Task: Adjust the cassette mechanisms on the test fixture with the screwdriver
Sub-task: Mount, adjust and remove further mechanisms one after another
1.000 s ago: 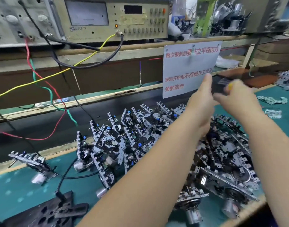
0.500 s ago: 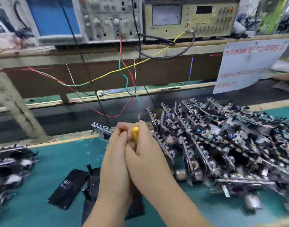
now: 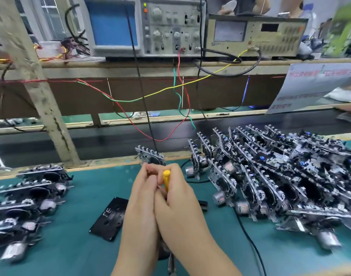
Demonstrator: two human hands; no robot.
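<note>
The bench (image 3: 75, 246), covered in green mat, carries a large heap of cassette mechanisms (image 3: 280, 176) across its right side and a smaller row (image 3: 27, 196) at its left edge. One mechanism (image 3: 149, 156) stands near the far edge at centre, just beyond the hands. A black cassette (image 3: 109, 218) lies flat, left of centre. Left hand (image 3: 142, 198) and right hand (image 3: 176, 202) are pressed together. The right grip is curled round the yellow screwdriver (image 3: 166, 179); whether the left holds anything cannot be told. Judgement: mechanisms are stiff, light metal frames with fragile small parts; hold by frame edges. The screwdriver is slim and light; pinch at handle.
</note>
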